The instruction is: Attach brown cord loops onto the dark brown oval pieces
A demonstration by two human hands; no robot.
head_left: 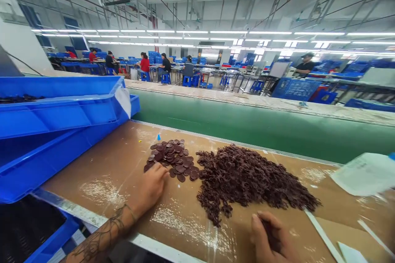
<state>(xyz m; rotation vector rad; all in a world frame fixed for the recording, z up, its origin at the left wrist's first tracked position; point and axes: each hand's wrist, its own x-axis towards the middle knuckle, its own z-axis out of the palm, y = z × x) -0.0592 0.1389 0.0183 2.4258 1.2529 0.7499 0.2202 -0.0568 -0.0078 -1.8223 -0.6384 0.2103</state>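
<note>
Since the brown cardboard sheet [92, 209] lining the bench gives a flat working surface, the dark brown discs [174, 158] lie in a loose, overlapping pile, seemingly so that each can be seen and reached, with a tangled heap of smaller dark brown pieces [247, 185] just beside them to the right. The left hand [151, 189] rests palm-down at the pile's near edge, fingers together and touching the closest discs, flat and pinching nothing that shows. The right hand [271, 238] sits below the heap, near it but apart, its fingers curled toward the palm; something dark may be tucked inside, but the fingers hide it, so the grip cannot be told. Blue plastic crates [55, 107] stand askew at the left, probably angled to keep them within easy reach, and a lower blue crate [58, 230] holds dark contents. A white paper sheet [364, 174] lies at the right edge — and beyond the green conveyor belt [262, 129], seated co-workers [145, 65] fill distant benches.
</note>
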